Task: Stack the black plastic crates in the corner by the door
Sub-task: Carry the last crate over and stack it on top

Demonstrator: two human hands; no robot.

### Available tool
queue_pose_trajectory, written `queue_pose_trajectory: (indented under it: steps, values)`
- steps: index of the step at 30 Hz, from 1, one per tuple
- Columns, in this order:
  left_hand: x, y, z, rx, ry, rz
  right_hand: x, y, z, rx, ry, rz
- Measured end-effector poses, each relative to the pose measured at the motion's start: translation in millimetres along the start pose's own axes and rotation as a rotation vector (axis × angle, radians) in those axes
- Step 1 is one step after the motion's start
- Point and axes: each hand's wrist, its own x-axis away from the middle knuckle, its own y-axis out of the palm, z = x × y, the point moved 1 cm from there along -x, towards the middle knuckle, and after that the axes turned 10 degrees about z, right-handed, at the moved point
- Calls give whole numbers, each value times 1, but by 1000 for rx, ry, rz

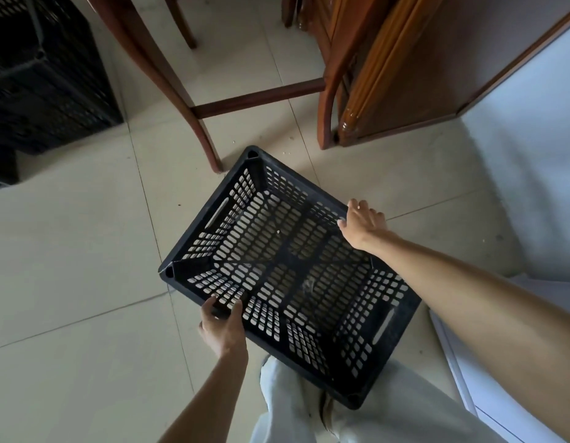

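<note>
Crate (287, 270), black and perforated, fills the centre of the frame, held open side up over the tiled floor (85, 251) and turned at an angle to the tile lines. Nothing lies inside it; pale floor shows through the slotted bottom. A stack of more black crates (47, 75) stands in the upper left of the frame, too dark to count or see into. A wooden chair (194, 100) stands at upper centre, its leg just beyond the held crate's far corner. At lower centre the left hand (224, 327) is closed on the near-left rim, thumb inside and fingers outside. At centre right the right hand (363, 223) curls over the far-right rim, gripping it.
</note>
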Motion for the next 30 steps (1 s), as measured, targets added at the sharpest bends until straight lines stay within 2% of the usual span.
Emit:
queue_pose_trajectory:
  steps: [7, 19, 24, 30]
  values:
    - [60, -34, 51, 26, 102, -17, 41, -75, 42, -3, 13, -7]
    - [166, -129, 202, 41, 208, -170, 126, -283, 80, -143, 75, -23]
    - [194, -164, 249, -16, 276, -275, 168, -332, 90, -224, 184, 10]
    - [195, -190, 291, -83, 345, -427, 226, -354, 88, -329, 338, 28]
